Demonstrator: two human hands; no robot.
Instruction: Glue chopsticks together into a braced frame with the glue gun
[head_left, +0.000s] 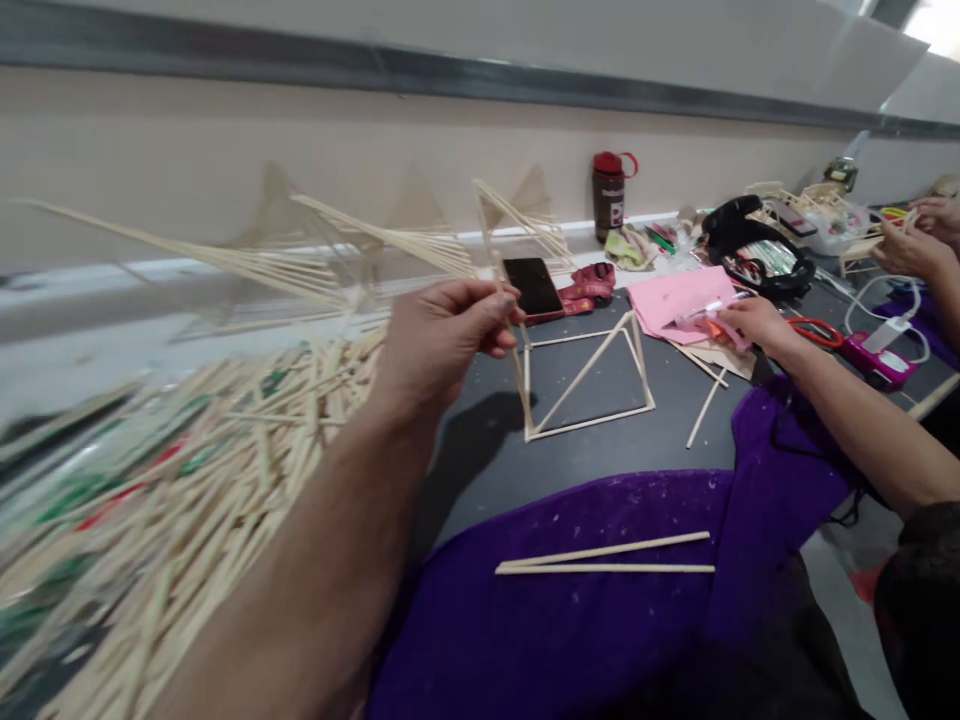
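Pale wooden stick [501,262] pinched in left hand [442,335] grip above square stick frame [589,380] mid grey tabletop [600,450]; right hand [754,322] clenched on pink glue gun [701,315] toward right edge; joining step, needing glue at frame corner.

Pale wooden sticks [187,520]; purple cloth [570,620]; dark grey table [585,385]; pink paper [675,300]; red-capped brown bottle [608,195].

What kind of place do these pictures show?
Probably a shared craft workshop: a heap of pale wooden sticks on a dark grey worktable, a glued stick frame, orange-handled scissors, and another person's hands building nearby.
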